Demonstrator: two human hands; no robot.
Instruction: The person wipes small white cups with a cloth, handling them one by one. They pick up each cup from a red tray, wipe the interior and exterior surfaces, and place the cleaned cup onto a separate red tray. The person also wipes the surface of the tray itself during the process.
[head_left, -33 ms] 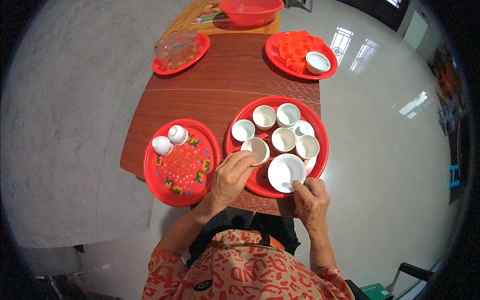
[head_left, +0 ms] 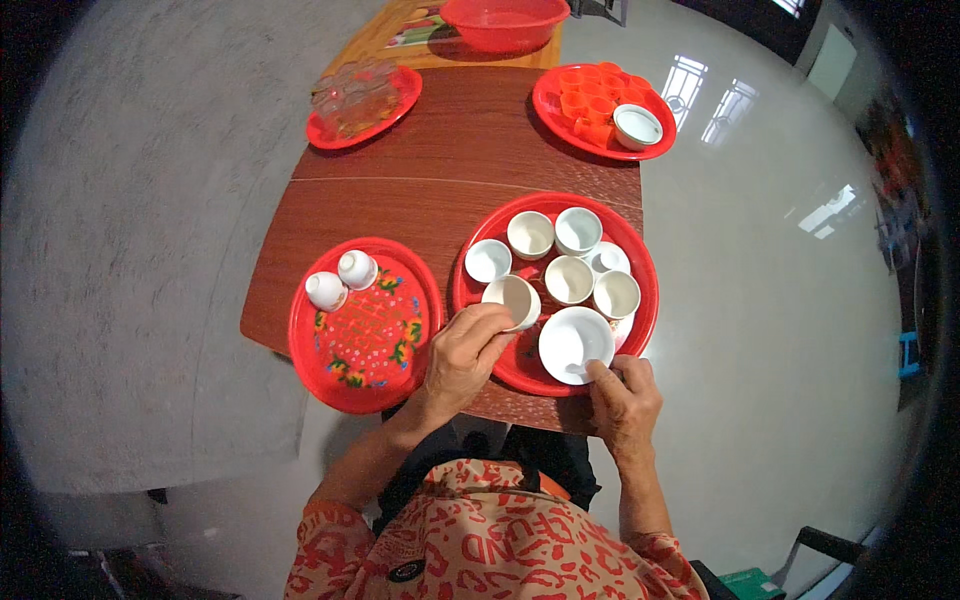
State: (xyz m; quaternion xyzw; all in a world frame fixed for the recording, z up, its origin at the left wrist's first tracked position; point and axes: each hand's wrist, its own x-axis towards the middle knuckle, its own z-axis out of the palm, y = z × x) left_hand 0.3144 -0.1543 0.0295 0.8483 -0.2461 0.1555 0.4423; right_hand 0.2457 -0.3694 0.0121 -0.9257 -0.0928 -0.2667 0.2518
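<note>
My left hand [head_left: 464, 358] is closed on a small white cup [head_left: 513, 301], pinching its near side and holding it tilted over the left part of a round red tray [head_left: 646, 262]. With thumb and fingers my right hand [head_left: 625, 405] grips the near right rim of a wider white bowl [head_left: 574, 343], its inside facing up. Several small white cups, among them a cup [head_left: 488, 261] at the left and a cup [head_left: 616, 295] at the right, stand mouth up behind the bowl. A white piece [head_left: 607, 258] lies partly hidden between them.
A flowered red tray [head_left: 365, 345] on the left carries two upturned white cups [head_left: 341, 281]. Farther back, a red plate [head_left: 372, 128] holds clear glassware, and another red plate [head_left: 640, 150] holds orange cups and a white lidded bowl [head_left: 637, 127]. A red basin [head_left: 505, 25] stands behind.
</note>
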